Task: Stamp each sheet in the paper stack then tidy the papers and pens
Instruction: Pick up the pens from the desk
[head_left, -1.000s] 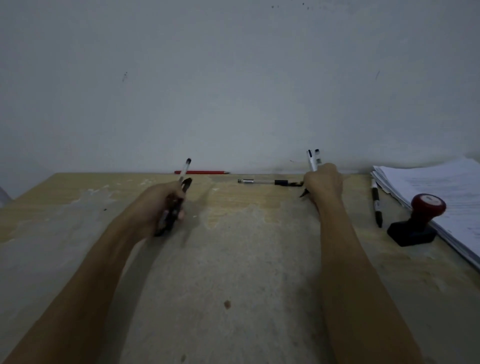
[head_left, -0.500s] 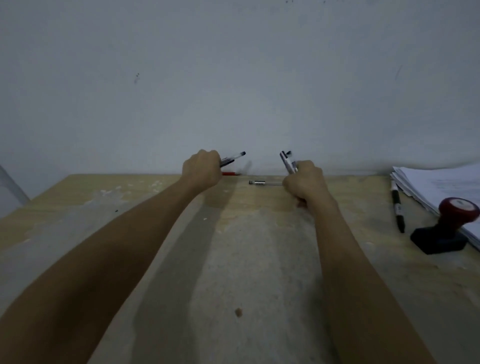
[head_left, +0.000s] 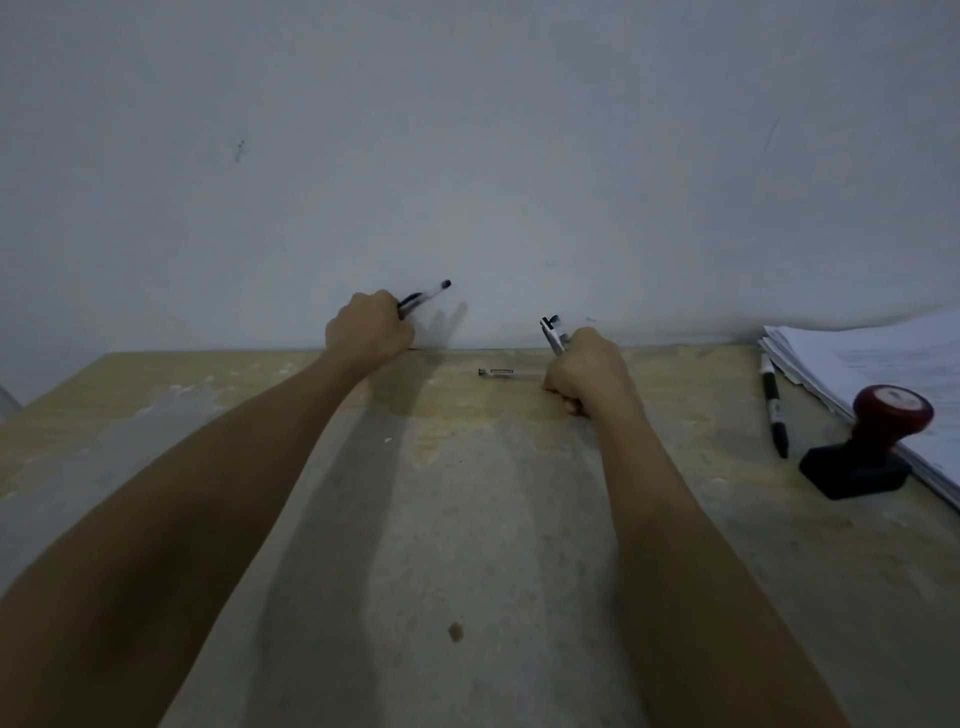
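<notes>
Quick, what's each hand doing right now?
Left hand: gripping pens.
Right hand: gripping a second bunch of pens.

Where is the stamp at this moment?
In the head view the stamp stands upright at the table's right side, against the near edge of the paper stack, just right of a black pen.

Bare, pale grey-white wall (head_left: 467, 156), filling the upper half and meeting the far edge of the table (head_left: 467, 519). A few small dark specks (head_left: 239, 150) on the plaster, high and left above the table. Wooden tabletop, yellowish along the far edge, worn to a dull grey across the middle. Small brown spot (head_left: 455, 631) near the front. Dim, flat light, soft shadows on the table. Possibly a pale object (head_left: 6, 400) off the table's left edge, too cropped to tell.
</notes>
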